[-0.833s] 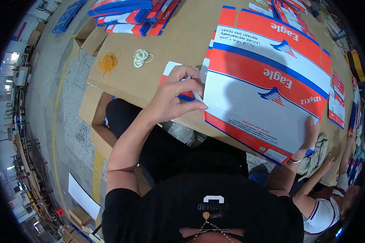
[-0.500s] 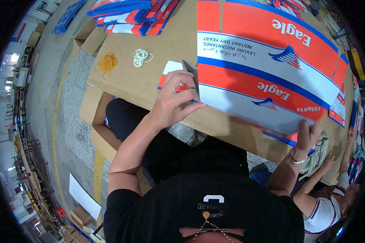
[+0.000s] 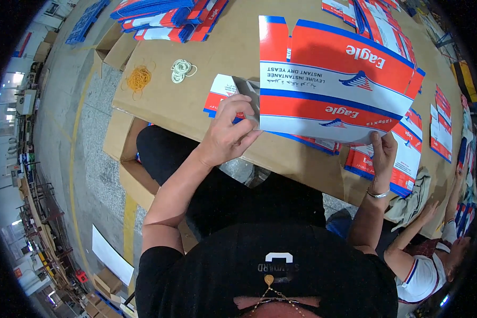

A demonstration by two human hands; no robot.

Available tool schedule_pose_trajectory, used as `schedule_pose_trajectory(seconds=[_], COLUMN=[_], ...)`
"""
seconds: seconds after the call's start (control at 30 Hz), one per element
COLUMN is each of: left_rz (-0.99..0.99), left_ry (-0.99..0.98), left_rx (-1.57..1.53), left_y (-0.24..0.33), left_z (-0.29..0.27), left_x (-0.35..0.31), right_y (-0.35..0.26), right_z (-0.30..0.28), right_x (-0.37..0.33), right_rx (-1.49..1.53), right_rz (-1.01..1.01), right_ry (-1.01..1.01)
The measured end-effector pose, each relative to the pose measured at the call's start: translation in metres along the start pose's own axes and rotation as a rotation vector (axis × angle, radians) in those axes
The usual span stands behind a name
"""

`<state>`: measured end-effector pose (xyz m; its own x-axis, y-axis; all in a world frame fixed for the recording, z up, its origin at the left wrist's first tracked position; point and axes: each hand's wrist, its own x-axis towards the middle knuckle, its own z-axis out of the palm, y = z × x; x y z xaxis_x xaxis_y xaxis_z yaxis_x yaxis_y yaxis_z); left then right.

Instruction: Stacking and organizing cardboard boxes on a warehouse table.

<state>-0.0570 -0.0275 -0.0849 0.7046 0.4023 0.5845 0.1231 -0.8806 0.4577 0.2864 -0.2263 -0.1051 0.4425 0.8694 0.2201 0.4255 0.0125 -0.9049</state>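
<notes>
Between my hands, above the table, is a red, white and blue printed carton (image 3: 338,79) with its broad panels facing up and creased along the middle. My left hand (image 3: 228,130) pinches its left end, where a grey inner flap shows. Near the lower right corner, my right hand (image 3: 382,153) grips the edge, thumb on top and fingers mostly hidden underneath. Beneath and around it lie more flat cartons of the same print, among them a carton (image 3: 406,153) by my right hand and a carton (image 3: 216,96) by my left.
A stack of flat cartons (image 3: 164,18) stands at the far left of the brown table (image 3: 175,108). Orange rubber bands (image 3: 139,79) and pale rubber bands (image 3: 182,71) lie nearer. A cloth (image 3: 411,204) hangs at the right edge, beside another person (image 3: 421,270). An open cardboard box (image 3: 123,140) stands left.
The carton's right side has swung left and my right hand has moved up and left with it. More cartons on the table now show. My left hand stays nearly in place.
</notes>
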Motion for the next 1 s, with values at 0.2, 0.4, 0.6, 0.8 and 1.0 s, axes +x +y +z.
schedule_pose_trajectory(seconds=[0.2,0.4,0.6,0.8,1.0], left_rz=[0.028,0.074,-0.116,-0.177,-0.257], left_ry=[0.002,0.024,-0.118,-0.225,0.001], left_rx=[-0.016,-0.002,0.064,0.176,0.321], left_y=[-0.003,-0.001,0.0,0.007,-0.006], left_z=[0.003,0.003,-0.031,-0.037,-0.025], left_x=[0.0,0.01,0.026,0.049,0.053], right_y=[0.003,-0.008,-0.064,-0.087,-0.016], right_z=[0.002,-0.007,0.004,0.009,-0.007], right_x=[0.001,-0.007,0.007,0.002,0.034], right_rx=[-0.007,-0.061,0.181,0.42,0.734], right_rz=[0.038,0.159,0.235,0.377,0.333], right_ry=[0.011,0.065,-0.227,-0.297,0.265])
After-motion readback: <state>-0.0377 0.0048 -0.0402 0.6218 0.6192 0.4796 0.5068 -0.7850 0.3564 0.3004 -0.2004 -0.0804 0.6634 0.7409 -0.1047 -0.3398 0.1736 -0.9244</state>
